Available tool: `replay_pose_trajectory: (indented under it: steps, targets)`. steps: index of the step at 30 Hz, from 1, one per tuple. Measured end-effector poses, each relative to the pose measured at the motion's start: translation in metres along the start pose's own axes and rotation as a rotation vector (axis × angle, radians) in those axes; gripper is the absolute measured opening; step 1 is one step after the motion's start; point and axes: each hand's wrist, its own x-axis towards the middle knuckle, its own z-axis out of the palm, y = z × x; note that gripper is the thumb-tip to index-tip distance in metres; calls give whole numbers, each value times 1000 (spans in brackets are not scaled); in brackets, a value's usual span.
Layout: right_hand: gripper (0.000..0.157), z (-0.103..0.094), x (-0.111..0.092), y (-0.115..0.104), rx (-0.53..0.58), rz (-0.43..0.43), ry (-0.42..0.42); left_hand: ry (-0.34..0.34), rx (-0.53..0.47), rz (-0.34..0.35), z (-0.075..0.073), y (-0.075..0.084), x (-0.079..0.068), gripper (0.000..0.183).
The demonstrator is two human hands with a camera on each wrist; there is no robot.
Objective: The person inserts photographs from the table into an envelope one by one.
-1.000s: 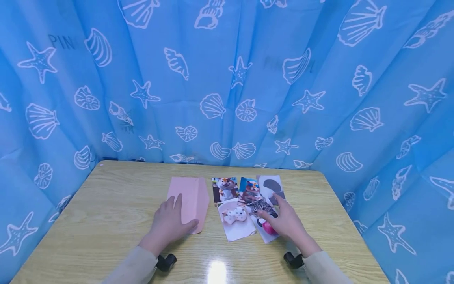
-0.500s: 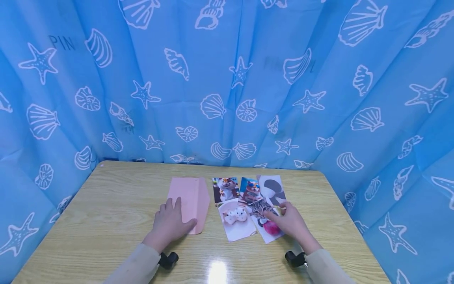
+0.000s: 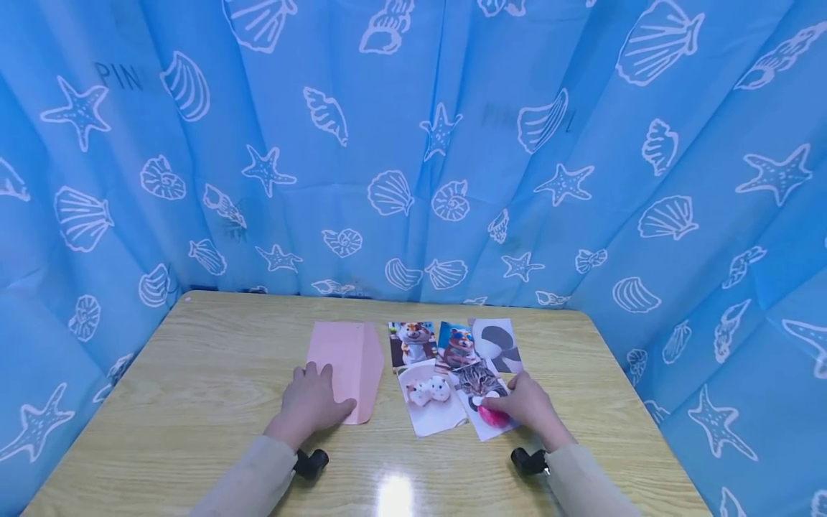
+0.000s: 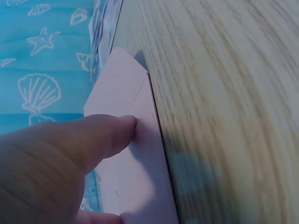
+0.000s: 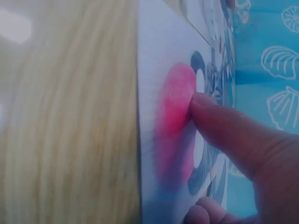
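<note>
A pink envelope lies on the wooden table, left of the middle, its angled flap side facing right. My left hand rests on its lower part, fingers relaxed; the left wrist view shows the thumb touching the paper. Right of the envelope lies a photo of a tabby cat with a pink round thing. On this cat photo the thumb of my right hand presses, near the pink shape. The other right fingers bend at the photo's edge, apart from the thumb.
More photos lie beside and behind the cat one: a hamster, an animal in blue glasses, a grey and white picture, and two white animals. Some overlap. A blue shell-patterned curtain hangs behind the table.
My right hand has come down and toward me on the cat photo, its thumb and fingers drawing closer together. The left hand stays on the envelope, barely moved.
</note>
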Motion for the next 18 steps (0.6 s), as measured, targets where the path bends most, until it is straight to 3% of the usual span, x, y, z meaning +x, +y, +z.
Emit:
replay_pose_trajectory:
  steps: [5, 18]
  targets:
    - [62, 3, 0, 1, 15, 37, -7, -29, -9, -16, 1, 1, 0, 83]
    - [64, 3, 2, 3, 23, 4, 0, -50, -10, -41, -2, 2, 1, 84]
